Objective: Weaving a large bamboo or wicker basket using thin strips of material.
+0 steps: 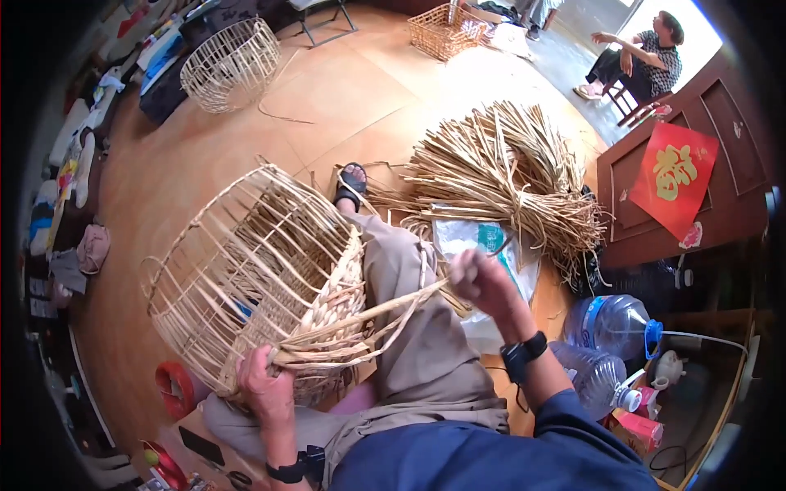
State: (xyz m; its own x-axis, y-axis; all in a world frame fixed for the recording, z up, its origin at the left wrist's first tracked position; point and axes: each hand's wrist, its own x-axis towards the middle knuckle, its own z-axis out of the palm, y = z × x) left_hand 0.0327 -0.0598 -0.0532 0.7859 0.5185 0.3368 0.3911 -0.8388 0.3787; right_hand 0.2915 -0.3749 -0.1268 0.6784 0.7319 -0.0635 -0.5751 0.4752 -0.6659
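A half-woven basket lies tilted across my lap, with bare pale ribs on its far left side and a braided band on the side nearer me. My left hand is closed on the dried-stalk strands at the edge of the weave. From there long stalk strands stretch to the right across my trouser leg. At their far end is my right hand, raised and closed on a strand, slightly blurred. The strand's exact place among its fingers is hidden.
A big tied bundle of dried stalks lies ahead to the right, by a white plastic sack. Large clear water bottles stand at my right. Farther off are an unfinished basket frame, a wicker basket and a seated person.
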